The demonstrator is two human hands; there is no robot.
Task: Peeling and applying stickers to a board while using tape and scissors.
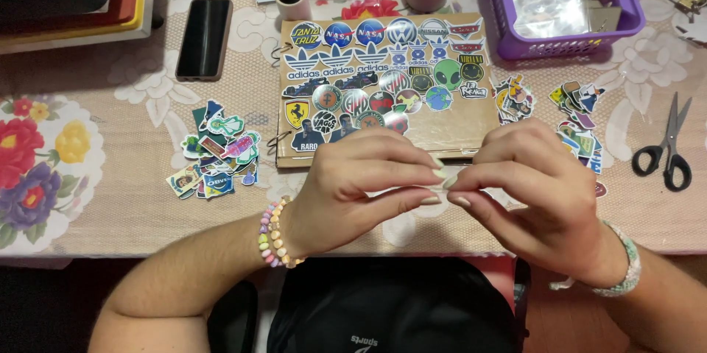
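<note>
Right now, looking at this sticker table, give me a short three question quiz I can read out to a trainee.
1. True or false: the scissors lie closed, left of the phone.
2. Which sits in the purple basket? A) clear plastic bags B) scissors C) phone
3. What covers the upper part of the brown cardboard notebook?

Key
1. False: they lie open at the table's right edge; the phone is far left.
2. A.
3. Rows of stuck-on stickers. The left hand and right hand meet fingertip to fingertip just below it; anything pinched between them is too small to make out.
</note>
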